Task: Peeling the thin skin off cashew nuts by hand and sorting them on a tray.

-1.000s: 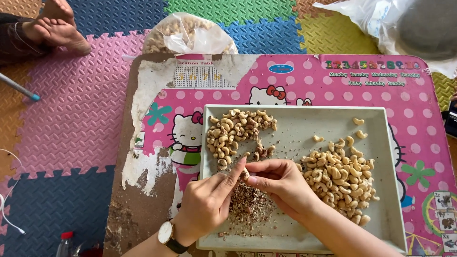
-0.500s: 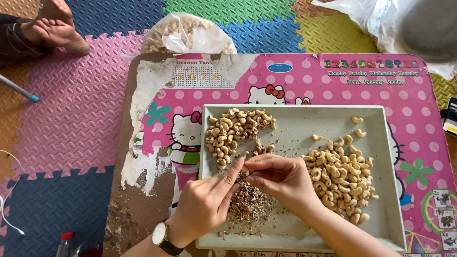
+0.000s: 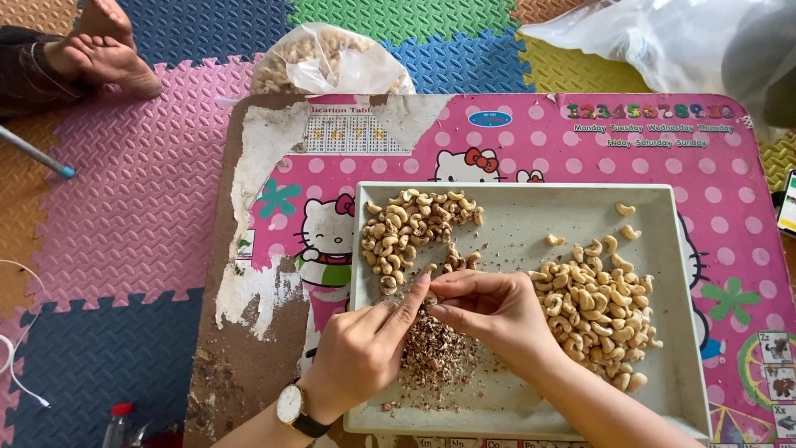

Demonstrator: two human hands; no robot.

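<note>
Both hands met over a shallow grey rectangular tray (image 3: 514, 207): the left hand (image 3: 361, 353) and right hand (image 3: 489, 311) pinched one pale cashew kernel (image 3: 429, 301) between close fingertips above the brown pile of skin flakes (image 3: 435, 357); a light, rolling pinch seemed best.

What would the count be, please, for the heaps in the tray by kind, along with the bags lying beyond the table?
Cashew heaps: 2, one at the tray's upper left and one at its right
Brown husk heaps: 1, under the left hand and right hand
Plastic bags: 2, one holding nuts, one at the top right
Total: 5
</note>
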